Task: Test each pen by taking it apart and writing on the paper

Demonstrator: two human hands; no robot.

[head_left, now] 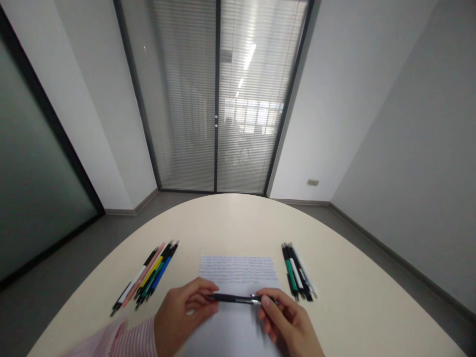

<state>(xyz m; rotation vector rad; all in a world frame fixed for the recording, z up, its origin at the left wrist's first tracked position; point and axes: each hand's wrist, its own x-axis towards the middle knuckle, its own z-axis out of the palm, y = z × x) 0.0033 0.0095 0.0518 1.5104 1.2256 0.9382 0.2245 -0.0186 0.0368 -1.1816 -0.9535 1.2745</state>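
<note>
A black pen [235,298] is held level above a sheet of paper [238,322] whose upper part carries lines of writing. The thumb and fingers of my left hand [188,310] pinch its left end. My right hand [284,317] grips the other end, near the silvery clip. To the left lies a group of several pens, among them a yellow one [151,272] and a blue one [163,270]. On the right, beside the paper, is another group of several pens, including a green one [290,275] and a whitish one [305,270].
The pale round-edged table [238,218] extends under everything. Beyond its far edge stand a glass partition with blinds [186,124] and white walls. A small socket plate [313,182] sits low on the right wall.
</note>
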